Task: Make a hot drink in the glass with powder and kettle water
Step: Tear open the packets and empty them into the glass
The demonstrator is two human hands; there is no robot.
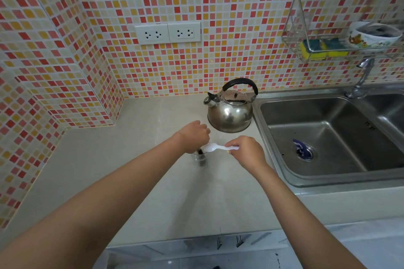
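Note:
A small clear glass (pixel 201 159) stands on the pale counter (pixel 135 172) with something dark inside it. My left hand (pixel 193 136) hovers over its rim with the fingers pinched together; a dark strip shows under them at the glass mouth, and I cannot tell what it is. My right hand (pixel 246 152) holds a white plastic spoon (pixel 215 148) by its handle, level, with the bowl above the glass. A steel kettle (pixel 229 111) with a black handle stands behind the glass, near the wall.
A steel sink (pixel 328 137) lies to the right with a blue scrap at its drain (pixel 302 150) and a tap (pixel 363 78) behind. A wire rack (pixel 323 50) on the tiled wall holds sponges and a bowl. Two sockets (pixel 167 33) sit above the counter.

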